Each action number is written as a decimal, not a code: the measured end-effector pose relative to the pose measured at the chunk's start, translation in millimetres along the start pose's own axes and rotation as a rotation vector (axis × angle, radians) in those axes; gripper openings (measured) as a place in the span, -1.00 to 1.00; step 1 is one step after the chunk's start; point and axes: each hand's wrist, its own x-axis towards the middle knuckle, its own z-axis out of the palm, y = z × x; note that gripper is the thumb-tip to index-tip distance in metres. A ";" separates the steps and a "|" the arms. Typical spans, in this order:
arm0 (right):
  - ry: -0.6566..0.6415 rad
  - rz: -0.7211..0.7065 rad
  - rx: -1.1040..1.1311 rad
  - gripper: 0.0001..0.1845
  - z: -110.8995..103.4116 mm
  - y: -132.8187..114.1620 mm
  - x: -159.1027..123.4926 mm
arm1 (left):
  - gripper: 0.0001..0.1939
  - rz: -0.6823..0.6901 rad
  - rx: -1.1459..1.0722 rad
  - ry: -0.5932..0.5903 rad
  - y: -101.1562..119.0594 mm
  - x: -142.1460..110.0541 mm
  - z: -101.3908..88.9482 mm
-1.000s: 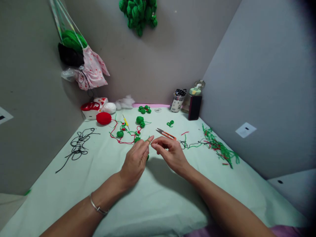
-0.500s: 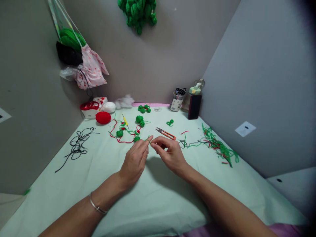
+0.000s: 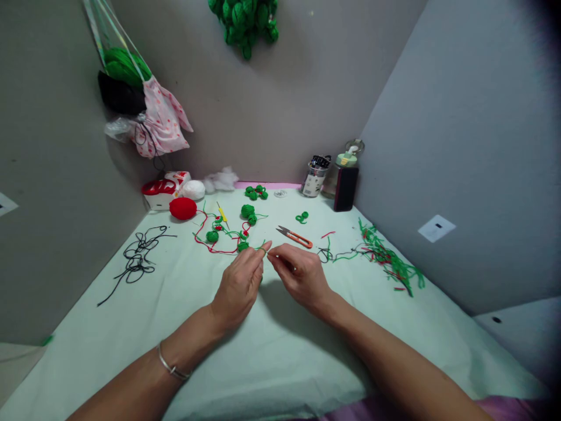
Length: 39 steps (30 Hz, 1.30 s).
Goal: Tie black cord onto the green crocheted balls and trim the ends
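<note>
My left hand [image 3: 239,283] is closed over green yarn [image 3: 263,249], which shows around its fingertips. Thumb and index finger of my right hand [image 3: 302,272] are pinched together right beside it, at the yarn; the bit between those fingertips is too small to make out. A speck of green shows below the left fingers, mostly hidden. Just past the left knuckles lies a small green crocheted ball [image 3: 243,246]. Orange-handled thread snips [image 3: 298,237] lie beyond the right hand. A yellow-handled crochet hook [image 3: 223,214] rests farther back among red and green strands.
Tangled black cord [image 3: 139,257] lies on the left, yarn scraps [image 3: 390,260] on the right. Along the back stand a red yarn ball [image 3: 183,209], white stuffing [image 3: 221,179], a pen tin [image 3: 314,180] and a phone [image 3: 346,189]. A pink spotted bag [image 3: 164,120] hangs at left.
My right hand's fingers have curled slightly closer together at the yarn. A little green now shows under the left fingers. Other things lie as before.
</note>
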 end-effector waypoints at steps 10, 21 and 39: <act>-0.120 0.184 0.175 -0.83 0.9 6.5 4.0 | -0.57 -0.011 0.141 0.028 -2.5 0.1 1.3; -0.189 0.337 0.329 -0.83 4.5 19.2 5.9 | -0.60 0.011 0.247 -0.019 -6.4 1.1 0.5; -0.248 0.416 0.499 -0.78 10.2 31.2 4.8 | -0.60 0.020 0.281 -0.132 -11.7 1.2 3.0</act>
